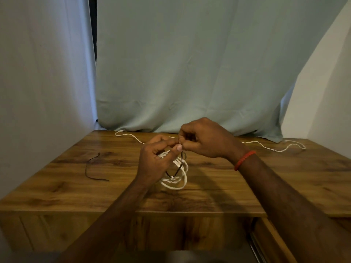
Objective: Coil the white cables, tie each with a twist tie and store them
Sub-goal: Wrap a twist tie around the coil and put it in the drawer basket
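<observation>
A coiled white cable [177,179] hangs just above the wooden table [218,188], with a dark twist tie [174,172] looped through it. Both ends of the tie rise to my hands. My left hand [155,162] pinches one end between thumb and finger. My right hand [204,138], with a red cord bracelet at the wrist, pinches the other end right beside it. A second white cable [273,148] lies uncoiled along the back of the table, running from the far left to the far right; its middle is hidden behind my hands.
A spare dark twist tie [93,168] lies on the left part of the table. Pale curtains [190,63] hang behind and to the left. An open drawer edge [266,243] shows below the table's front right.
</observation>
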`<state>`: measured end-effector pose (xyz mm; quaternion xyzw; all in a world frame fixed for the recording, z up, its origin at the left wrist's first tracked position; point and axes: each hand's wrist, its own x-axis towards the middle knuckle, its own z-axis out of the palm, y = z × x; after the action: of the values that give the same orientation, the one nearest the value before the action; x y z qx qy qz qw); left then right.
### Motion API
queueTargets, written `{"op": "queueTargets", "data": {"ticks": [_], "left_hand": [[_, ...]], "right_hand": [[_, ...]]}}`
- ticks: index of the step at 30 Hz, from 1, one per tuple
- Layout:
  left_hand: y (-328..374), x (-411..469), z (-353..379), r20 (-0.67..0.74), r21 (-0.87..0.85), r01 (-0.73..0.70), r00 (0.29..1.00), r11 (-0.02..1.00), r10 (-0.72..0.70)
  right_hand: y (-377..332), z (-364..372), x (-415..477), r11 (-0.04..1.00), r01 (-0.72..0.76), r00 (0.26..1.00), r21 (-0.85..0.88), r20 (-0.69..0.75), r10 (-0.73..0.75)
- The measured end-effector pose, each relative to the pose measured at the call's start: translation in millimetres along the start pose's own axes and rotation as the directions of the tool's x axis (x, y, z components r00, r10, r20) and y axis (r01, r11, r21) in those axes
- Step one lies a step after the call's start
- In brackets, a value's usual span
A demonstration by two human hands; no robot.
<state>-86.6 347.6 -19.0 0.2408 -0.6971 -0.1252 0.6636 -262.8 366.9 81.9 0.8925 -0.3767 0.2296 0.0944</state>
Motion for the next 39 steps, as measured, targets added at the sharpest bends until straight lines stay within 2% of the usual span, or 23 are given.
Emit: {"op": "queueTargets", "data": {"ticks": [2, 6, 9, 12, 15, 20, 28, 30, 35, 39], "left_hand": [[0, 2, -1, 0.000, -0.007, -0.004, 1.000, 1.000, 0.004], [3, 4, -1, 0.004, 0.001, 0.018, 1.000, 1.000, -0.018], [5, 3, -2, 0.019, -0.026, 0.039, 0.999, 0.999, -0.038], [4, 1, -3, 0.005, -0.053, 0.107, 0.994, 0.993, -0.107], [3, -3, -2, -0.005, -0.076, 0.114, 0.993, 0.991, -0.115], [12, 0, 5, -0.046, -0.218, 0.160, 0.984, 0.963, -0.174], [30, -1, 22, -0.095, -0.415, 0.133, 0.977, 0.900, -0.188], [33, -2, 25, -0.064, -0.384, 0.116, 0.986, 0.916, -0.152], [42, 0, 25, -0.090, -0.334, 0.072, 0.990, 0.940, -0.107], [40, -3, 23, -0.030, -0.216, -0.021, 0.999, 0.976, 0.015]], "right_hand": [[0, -2, 1, 0.997, -0.031, 0.999, 0.075, 0.041, 0.028], [2, -10, 3, 0.979, -0.056, 0.998, 0.197, 0.029, 0.052], [4, -26, 4, 0.980, -0.047, 0.996, 0.191, -0.071, 0.061], [10, -51, 9, 0.989, -0.041, 0.971, 0.143, -0.228, 0.073], [20, -75, 13, 0.998, -0.063, 0.936, 0.029, -0.345, 0.069], [39, -94, 14, 0.968, -0.189, 0.905, -0.165, -0.412, 0.106], [48, -100, 23, 0.937, -0.300, 0.817, -0.180, -0.555, 0.155], [48, -97, 26, 0.926, -0.321, 0.807, -0.199, -0.570, 0.157], [50, -88, 31, 0.919, -0.353, 0.770, -0.177, -0.613, 0.177], [54, -72, 39, 0.896, -0.413, 0.788, -0.161, -0.556, 0.263]]}}
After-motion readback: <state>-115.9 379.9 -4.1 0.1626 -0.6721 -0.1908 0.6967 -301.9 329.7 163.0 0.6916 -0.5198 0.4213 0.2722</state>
